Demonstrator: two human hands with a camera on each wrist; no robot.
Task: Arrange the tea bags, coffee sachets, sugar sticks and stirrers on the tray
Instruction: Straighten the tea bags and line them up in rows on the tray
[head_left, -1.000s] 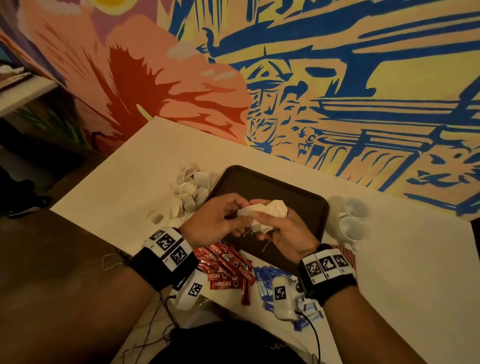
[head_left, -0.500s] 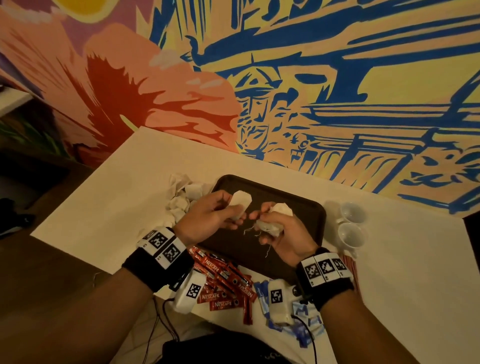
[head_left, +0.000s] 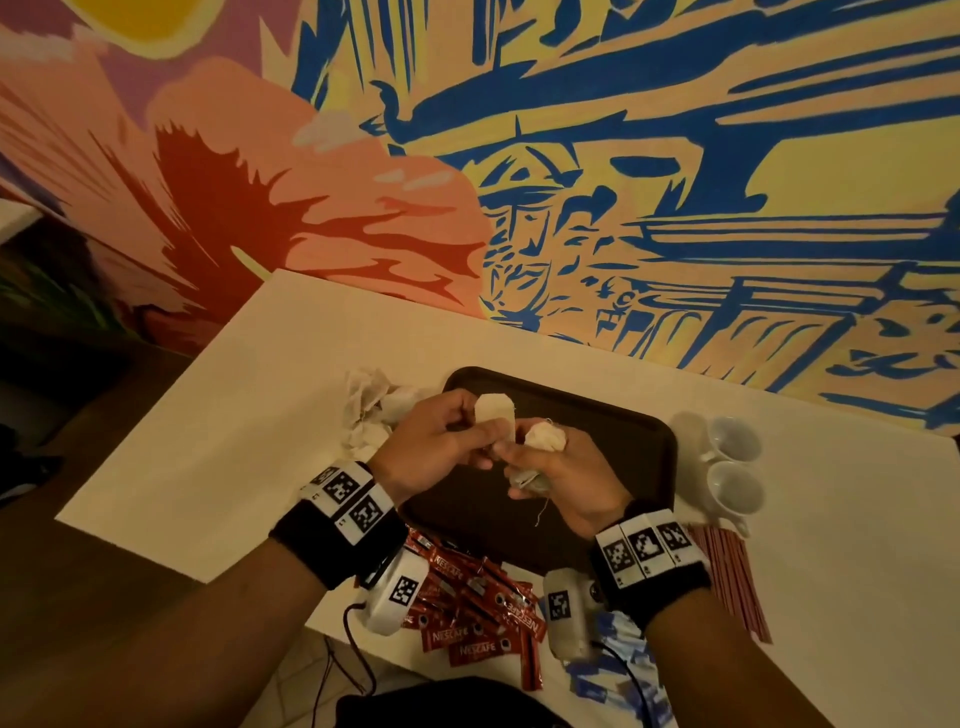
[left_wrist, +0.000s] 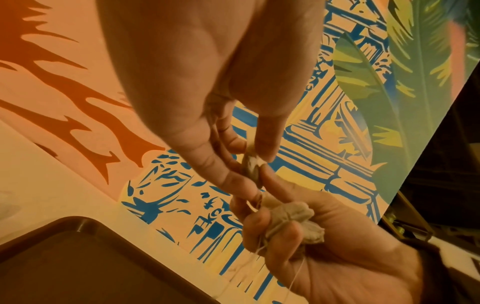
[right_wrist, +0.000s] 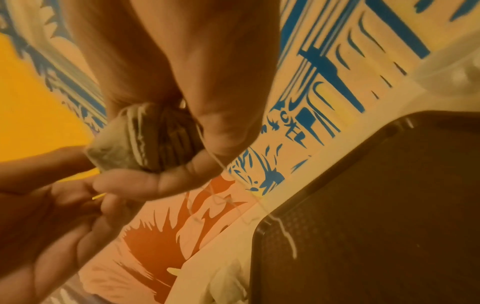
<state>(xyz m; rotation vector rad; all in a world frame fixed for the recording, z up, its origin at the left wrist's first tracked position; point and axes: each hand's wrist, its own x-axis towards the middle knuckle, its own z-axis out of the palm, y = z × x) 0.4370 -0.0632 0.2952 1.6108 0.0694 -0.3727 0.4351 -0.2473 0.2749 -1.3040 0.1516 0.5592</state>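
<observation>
Above the tray (head_left: 613, 415), left hand (head_left: 431, 452) pinches 1 tea bag (head_left: 493, 413); right hand (head_left: 566, 473) clutches seemingly several.

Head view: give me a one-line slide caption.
Above the dark tray, the left hand pinches one tea bag while the right hand grips a bunch.

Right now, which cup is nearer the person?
The lower white cup, beside the tray's right edge; the other cup sits behind it, closer to the wall.
</observation>
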